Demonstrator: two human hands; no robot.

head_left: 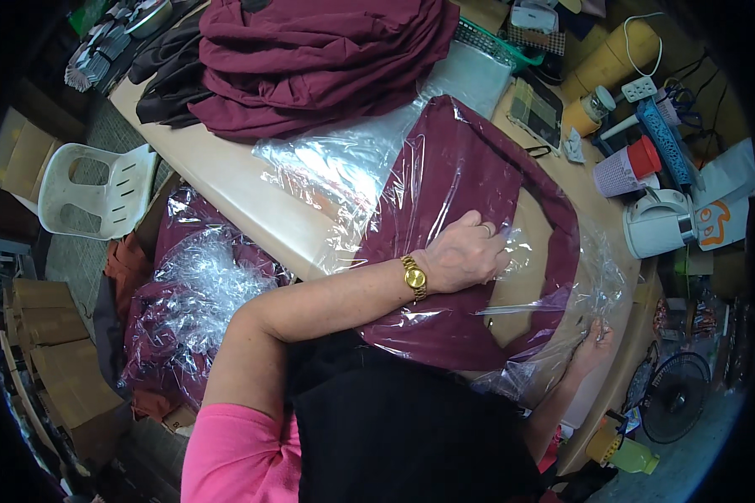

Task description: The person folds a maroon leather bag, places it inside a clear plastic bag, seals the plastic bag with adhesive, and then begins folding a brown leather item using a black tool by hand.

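Observation:
A maroon garment [419,218] lies inside a clear plastic bag [600,243] on the tan table [176,168], with tan surface showing through the gap inside its long band. My left hand [470,251] rests on the bagged garment's middle, fingers curled closed on the plastic, a gold watch on the wrist. My right hand [594,344] pinches the bag's edge at the lower right. A stack of flat clear bags [470,71] lies under and behind the garment. A heap of maroon and black clothing [310,59] sits at the back.
Bagged maroon garments [168,310] are piled low at the left, near a white plastic chair [92,189] and cardboard boxes [59,352]. Along the right edge stand a white kettle [650,222], cups [612,172], a power strip [637,88] and a black fan [675,398].

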